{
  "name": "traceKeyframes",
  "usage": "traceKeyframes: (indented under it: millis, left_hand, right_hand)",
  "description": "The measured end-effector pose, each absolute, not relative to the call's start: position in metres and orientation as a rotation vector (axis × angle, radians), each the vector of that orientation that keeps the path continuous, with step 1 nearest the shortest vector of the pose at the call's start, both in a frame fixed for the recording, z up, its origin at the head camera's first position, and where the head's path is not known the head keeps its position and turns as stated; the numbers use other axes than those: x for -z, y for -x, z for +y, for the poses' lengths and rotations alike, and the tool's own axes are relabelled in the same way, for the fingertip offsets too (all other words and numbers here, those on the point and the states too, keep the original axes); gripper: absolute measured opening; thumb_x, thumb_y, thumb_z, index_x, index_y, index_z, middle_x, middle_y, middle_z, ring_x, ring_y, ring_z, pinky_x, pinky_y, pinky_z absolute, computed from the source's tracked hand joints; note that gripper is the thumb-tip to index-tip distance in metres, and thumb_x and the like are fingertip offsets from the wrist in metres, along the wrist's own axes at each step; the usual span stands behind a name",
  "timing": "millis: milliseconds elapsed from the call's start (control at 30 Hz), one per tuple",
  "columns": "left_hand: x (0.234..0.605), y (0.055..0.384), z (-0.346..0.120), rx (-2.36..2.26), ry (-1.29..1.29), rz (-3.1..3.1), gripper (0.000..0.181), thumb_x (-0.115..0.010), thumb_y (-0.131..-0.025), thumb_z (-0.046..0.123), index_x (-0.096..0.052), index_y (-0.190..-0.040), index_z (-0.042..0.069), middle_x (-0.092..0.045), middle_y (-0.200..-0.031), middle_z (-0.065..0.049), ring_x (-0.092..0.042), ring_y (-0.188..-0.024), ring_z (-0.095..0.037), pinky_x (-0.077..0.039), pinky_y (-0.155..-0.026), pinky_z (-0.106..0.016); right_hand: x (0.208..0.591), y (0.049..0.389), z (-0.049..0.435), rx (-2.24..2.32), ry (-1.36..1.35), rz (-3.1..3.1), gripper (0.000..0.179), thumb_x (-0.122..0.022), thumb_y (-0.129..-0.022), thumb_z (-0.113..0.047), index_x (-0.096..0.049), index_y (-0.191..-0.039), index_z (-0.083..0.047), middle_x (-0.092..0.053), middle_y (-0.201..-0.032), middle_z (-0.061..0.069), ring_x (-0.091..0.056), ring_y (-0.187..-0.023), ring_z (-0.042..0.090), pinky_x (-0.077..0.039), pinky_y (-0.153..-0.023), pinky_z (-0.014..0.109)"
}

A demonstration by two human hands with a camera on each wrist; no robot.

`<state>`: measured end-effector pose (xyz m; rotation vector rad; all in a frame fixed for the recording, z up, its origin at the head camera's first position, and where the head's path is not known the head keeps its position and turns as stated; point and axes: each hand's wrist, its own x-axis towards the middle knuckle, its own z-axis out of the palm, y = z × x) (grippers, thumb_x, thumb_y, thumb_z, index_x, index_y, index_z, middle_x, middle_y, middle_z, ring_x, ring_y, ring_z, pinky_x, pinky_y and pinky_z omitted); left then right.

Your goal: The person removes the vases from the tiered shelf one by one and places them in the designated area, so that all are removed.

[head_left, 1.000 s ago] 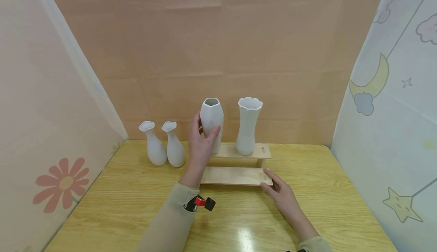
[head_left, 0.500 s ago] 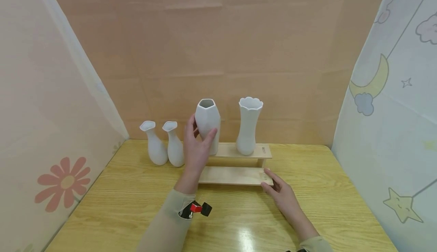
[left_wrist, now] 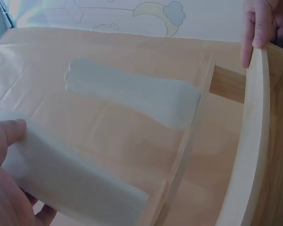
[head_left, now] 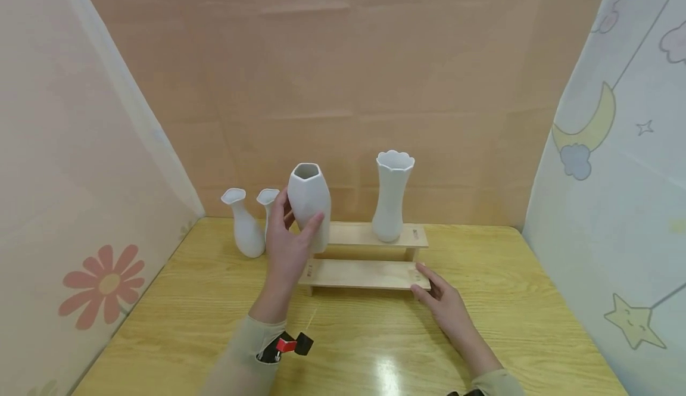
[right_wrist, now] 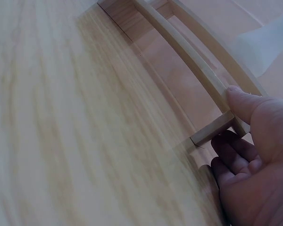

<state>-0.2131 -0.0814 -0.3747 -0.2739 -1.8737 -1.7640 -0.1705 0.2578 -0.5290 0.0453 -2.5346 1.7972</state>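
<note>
My left hand [head_left: 289, 250] grips a white faceted vase [head_left: 311, 199] with a five-sided mouth, thumb on its near side. In the left wrist view this vase [left_wrist: 75, 174] tilts, its base apart from the upper step's edge. My right hand [head_left: 447, 309] holds the right end of the lower step of a two-step wooden stand [head_left: 361, 274]. The right wrist view has the thumb on the step's edge [right_wrist: 217, 89] and the other fingers curled beneath its end. On the upper step's right part stands a white vase with a scalloped rim [head_left: 391, 196].
Two slim white vases with flared mouths stand on the table left of the stand: the outer vase [head_left: 248, 226] shows whole, the inner vase [head_left: 268, 198] is partly behind my left hand. Behind the wood-grain table [head_left: 198, 306] hangs a peach cloth [head_left: 343, 86].
My left hand has moved left and towards me with the faceted vase, off the upper step. The stand's left end has come into sight. My right hand has stayed on the stand.
</note>
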Motion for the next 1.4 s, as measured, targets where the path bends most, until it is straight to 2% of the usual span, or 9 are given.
traceKeyframes:
  millis: [167, 367, 533, 667, 967, 1200, 1400]
  left_hand:
    - [0.376, 0.207, -0.098, 1.800, 0.256, -1.882, 0.076, -0.089, -0.096, 0.013, -0.051, -0.161, 0.018, -0.057, -0.149, -0.009, -0.057, -0.137, -0.034, -0.049, -0.114, -0.060]
    - [0.379, 0.201, -0.120, 1.738, 0.247, -1.894, 0.077, -0.089, -0.096, 0.012, -0.051, -0.162, 0.014, -0.056, -0.148, -0.007, -0.057, -0.135, -0.031, -0.048, -0.115, -0.055]
    - [0.382, 0.194, -0.137, 1.728, 0.198, -1.955, 0.077, -0.089, -0.097, 0.017, -0.048, -0.164, 0.014, -0.054, -0.150, -0.007, -0.056, -0.134, -0.033, -0.049, -0.113, -0.059]
    - [0.385, 0.188, -0.150, 1.709, 0.167, -1.993, 0.076, -0.087, -0.099, 0.019, -0.049, -0.164, 0.018, -0.054, -0.151, -0.006, -0.056, -0.135, -0.035, -0.051, -0.110, -0.063]
    - [0.395, 0.181, -0.174, 1.661, 0.071, -2.011, 0.076, -0.087, -0.100, 0.022, -0.048, -0.165, 0.021, -0.052, -0.152, -0.005, -0.054, -0.138, -0.032, -0.050, -0.112, -0.061]
    - [0.401, 0.179, -0.188, 1.658, -0.020, -2.020, 0.078, -0.087, -0.099, 0.025, -0.045, -0.165, 0.018, -0.052, -0.150, -0.004, -0.055, -0.136, -0.027, -0.052, -0.111, -0.055]
    - [0.407, 0.181, -0.197, 1.667, -0.060, -1.989, 0.079, -0.087, -0.099, 0.020, -0.045, -0.166, 0.016, -0.052, -0.151, -0.006, -0.055, -0.136, -0.030, -0.049, -0.112, -0.057]
  right_hand:
    - [0.530, 0.171, 0.258, -1.791, -0.042, -2.535, 0.072, -0.075, -0.106, -0.044, -0.048, -0.169, -0.022, -0.037, -0.176, 0.006, -0.061, -0.142, 0.031, -0.053, -0.109, 0.028]
    - [0.531, 0.172, 0.257, -1.786, -0.046, -2.543, 0.072, -0.074, -0.106, -0.046, -0.047, -0.169, -0.023, -0.036, -0.177, 0.007, -0.064, -0.138, 0.030, -0.052, -0.108, 0.029]
    - [0.532, 0.172, 0.257, -1.787, -0.063, -2.538, 0.072, -0.074, -0.106, -0.046, -0.047, -0.169, -0.023, -0.036, -0.177, 0.007, -0.064, -0.138, 0.030, -0.052, -0.108, 0.030]
    - [0.532, 0.173, 0.257, -1.795, -0.064, -2.535, 0.072, -0.074, -0.106, -0.046, -0.047, -0.169, -0.023, -0.036, -0.177, 0.006, -0.060, -0.142, 0.031, -0.052, -0.109, 0.030]
    - [0.532, 0.174, 0.258, -1.825, -0.041, -2.525, 0.073, -0.075, -0.105, -0.047, -0.047, -0.169, -0.023, -0.035, -0.177, 0.006, -0.057, -0.145, 0.031, -0.054, -0.106, 0.025]
    - [0.531, 0.175, 0.258, -1.812, -0.041, -2.531, 0.073, -0.075, -0.105, -0.047, -0.047, -0.169, -0.023, -0.036, -0.177, 0.005, -0.052, -0.149, 0.029, -0.052, -0.104, 0.020]
    - [0.530, 0.174, 0.257, -1.797, -0.032, -2.536, 0.073, -0.075, -0.105, -0.047, -0.048, -0.169, -0.022, -0.037, -0.177, 0.004, -0.057, -0.145, 0.029, -0.050, -0.106, 0.021]
